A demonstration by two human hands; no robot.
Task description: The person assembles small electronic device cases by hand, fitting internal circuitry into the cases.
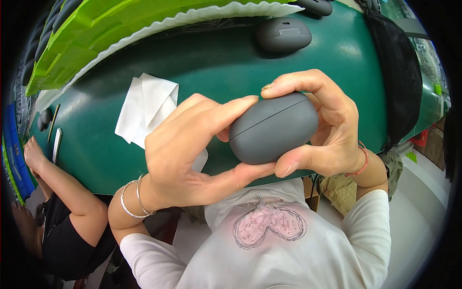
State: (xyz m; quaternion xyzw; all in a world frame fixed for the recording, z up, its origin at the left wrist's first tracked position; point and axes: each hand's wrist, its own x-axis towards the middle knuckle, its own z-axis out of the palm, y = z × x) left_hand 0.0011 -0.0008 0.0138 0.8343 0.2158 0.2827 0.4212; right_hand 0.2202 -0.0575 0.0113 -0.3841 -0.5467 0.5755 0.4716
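Head view: your left hand (180, 154) and right hand (341, 139) wrap fingers (235, 109) around one grey case (274, 129) at frame centre; two similar cases (284, 36) sit upper right, one white cloth (144, 108) centre-left.

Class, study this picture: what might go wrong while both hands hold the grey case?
The smooth-looking grey case, held between the left hand and the right hand, might slip and fall onto the green table or past its near edge. Uneven pressure close to its seam might pop it open.
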